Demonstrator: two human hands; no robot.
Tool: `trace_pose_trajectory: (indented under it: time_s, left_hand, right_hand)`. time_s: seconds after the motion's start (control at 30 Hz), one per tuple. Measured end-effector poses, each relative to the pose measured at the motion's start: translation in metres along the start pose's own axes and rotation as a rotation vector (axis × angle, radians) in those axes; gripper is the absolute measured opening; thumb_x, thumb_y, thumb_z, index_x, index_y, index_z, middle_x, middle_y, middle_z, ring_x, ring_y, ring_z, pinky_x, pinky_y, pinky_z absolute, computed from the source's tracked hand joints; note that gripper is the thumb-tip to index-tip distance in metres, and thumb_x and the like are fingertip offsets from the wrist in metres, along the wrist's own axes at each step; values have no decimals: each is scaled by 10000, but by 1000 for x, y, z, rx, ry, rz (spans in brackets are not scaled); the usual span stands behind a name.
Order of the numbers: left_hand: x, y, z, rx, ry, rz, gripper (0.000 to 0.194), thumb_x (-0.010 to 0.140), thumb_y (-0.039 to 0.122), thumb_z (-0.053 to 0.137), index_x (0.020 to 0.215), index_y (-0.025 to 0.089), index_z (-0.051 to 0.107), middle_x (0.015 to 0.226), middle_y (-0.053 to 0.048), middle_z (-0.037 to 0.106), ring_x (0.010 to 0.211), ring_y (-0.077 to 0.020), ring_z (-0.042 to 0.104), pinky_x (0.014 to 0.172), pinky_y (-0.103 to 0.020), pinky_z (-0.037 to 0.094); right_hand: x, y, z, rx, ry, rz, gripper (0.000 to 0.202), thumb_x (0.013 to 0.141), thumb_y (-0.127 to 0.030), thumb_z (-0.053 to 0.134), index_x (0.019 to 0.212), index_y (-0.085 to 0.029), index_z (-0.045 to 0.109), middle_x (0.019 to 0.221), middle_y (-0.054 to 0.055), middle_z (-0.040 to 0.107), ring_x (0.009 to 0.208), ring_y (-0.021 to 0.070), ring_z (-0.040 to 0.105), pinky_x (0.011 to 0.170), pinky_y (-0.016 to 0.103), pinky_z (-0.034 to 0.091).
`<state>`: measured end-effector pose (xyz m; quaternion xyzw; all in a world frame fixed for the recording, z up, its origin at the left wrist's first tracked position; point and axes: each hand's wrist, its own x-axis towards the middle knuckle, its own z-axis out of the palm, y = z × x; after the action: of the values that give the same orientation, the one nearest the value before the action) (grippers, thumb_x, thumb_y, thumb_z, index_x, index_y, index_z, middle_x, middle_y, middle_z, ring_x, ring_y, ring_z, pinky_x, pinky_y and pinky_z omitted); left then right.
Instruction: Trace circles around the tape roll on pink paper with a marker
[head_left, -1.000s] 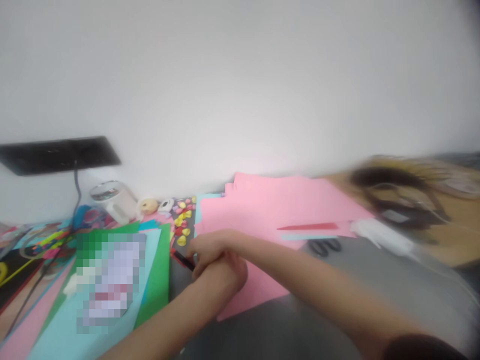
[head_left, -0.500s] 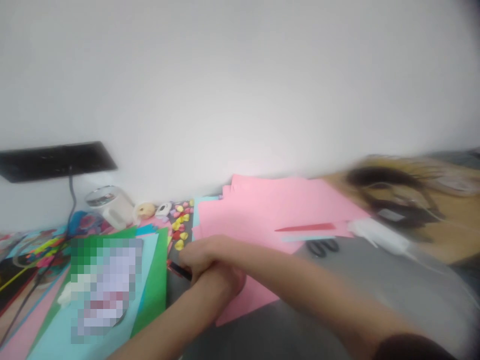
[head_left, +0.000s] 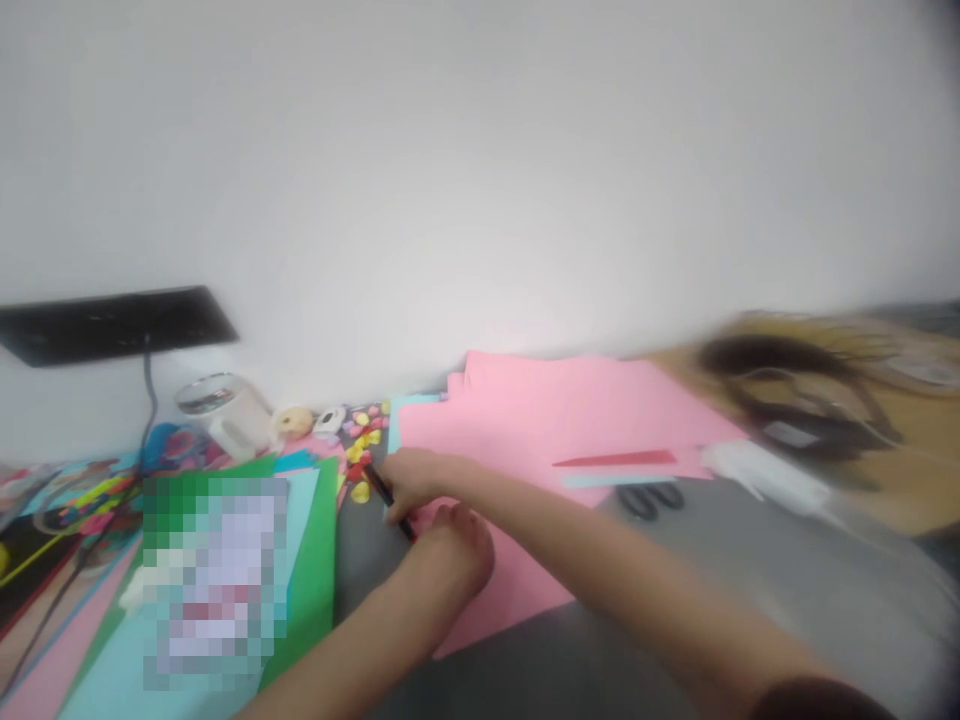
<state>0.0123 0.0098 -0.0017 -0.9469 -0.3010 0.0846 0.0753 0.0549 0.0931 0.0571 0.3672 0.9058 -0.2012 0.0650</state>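
Observation:
My right hand (head_left: 416,480) reaches across above my left and is closed on a slim black pen (head_left: 382,488), which slants down to the right with a bit of red at its lower end. Close below it, my left hand (head_left: 461,550) rests over the pink paper (head_left: 517,425). Its knuckles look bent, but the fingers are mostly hidden, so I cannot see whether they grip anything. The lower end of the pen comes close to my left hand. Small yellow and red pieces (head_left: 361,490) lie just left of my right hand.
Green paper (head_left: 324,530) and light blue paper (head_left: 300,500) lie at left, with a blurred-out patch over them. A white mug-like container (head_left: 236,415) stands behind. Dark scissor-like handles (head_left: 649,498), a red strip (head_left: 615,459) and a white tool (head_left: 772,480) lie right.
My right hand has shifted slightly up and right, off my left wrist. The pen has swung from pointing left to a steeper slant. More of my left hand shows now.

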Motion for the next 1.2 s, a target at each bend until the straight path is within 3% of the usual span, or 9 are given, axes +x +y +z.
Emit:
trace_pose_trajectory:
  time_s: [0.27, 0.4, 0.57, 0.7, 0.83, 0.9, 1.03, 1.1, 1.2]
  left_hand:
    - [-5, 1, -24, 96, -52, -23, 308, 648, -10, 528, 937, 37, 623, 852, -177, 626, 769, -271, 582, 569, -363, 486]
    - [-6, 2, -24, 94, -62, -68, 357, 643, 2, 534, 992, 33, 600, 880, -191, 614, 715, -255, 575, 482, -310, 458]
    - [-7, 1, -21, 51, -56, -45, 382, 624, 28, 609, 1005, 30, 588, 899, -201, 591, 774, -263, 562, 548, -327, 473]
    - [-8, 2, -27, -1, -144, -145, 432, 680, 28, 570, 1111, 32, 544, 944, -208, 583, 837, -282, 565, 525, -303, 480]
    - [-16, 4, -36, -54, -197, -190, 387, 736, 0, 487, 1110, 81, 549, 1053, -197, 577, 916, -269, 556, 596, -310, 508]
    - [-25, 4, -37, -125, -233, -223, 362, 742, -13, 457, 1064, 109, 569, 1104, -175, 569, 957, -262, 548, 650, -322, 515]
    - [-47, 3, -25, -326, -150, -179, 252, 707, 18, 514, 910, 138, 601, 1224, -132, 517, 1189, -274, 416, 922, -407, 429]
    - [-55, 3, -12, -389, -48, -163, 191, 735, 29, 500, 855, 141, 597, 1248, -137, 506, 1260, -280, 349, 987, -457, 370]
    - [-62, 4, 7, -403, 68, -194, 131, 774, 48, 481, 822, 129, 572, 1298, -176, 469, 1280, -316, 332, 972, -496, 383]
  right_hand:
    - [-15, 36, 7, 206, 210, 256, 227, 605, -360, 677, 607, -162, 567, 676, 45, 649, 595, 180, 597, 436, 223, 368]
    - [-32, 56, 16, 360, 324, 361, 182, 603, -261, 648, 510, -169, 522, 569, 28, 633, 522, 151, 582, 414, 210, 378]
    - [-63, 79, 31, 547, 490, 429, 221, 583, -205, 660, 458, -173, 480, 490, 18, 615, 473, 147, 583, 392, 202, 397]
    - [-106, 86, 45, 692, 659, 440, 232, 702, -346, 622, 586, -161, 545, 525, 36, 639, 492, 164, 624, 441, 220, 473]
    - [-165, 76, 67, 758, 936, 481, 462, 924, -446, 244, 832, -141, 577, 539, 56, 638, 598, 184, 668, 653, 298, 546]
    - [-194, 71, 84, 750, 1096, 413, 337, 900, -422, 388, 1023, -174, 580, 798, 91, 711, 809, 207, 683, 793, 334, 528]
    - [-232, 68, 123, 464, 789, 287, 453, 739, -369, 643, 1160, -231, 548, 1339, 120, 491, 1215, 283, 472, 983, 406, 412]
    - [-238, 70, 137, 345, 707, 302, 540, 672, -359, 705, 1165, -219, 534, 1417, 128, 385, 1309, 321, 319, 1032, 475, 331]
    - [-236, 71, 145, 277, 667, 333, 454, 722, -343, 670, 1130, -207, 528, 1435, 139, 350, 1348, 311, 217, 1052, 507, 285]
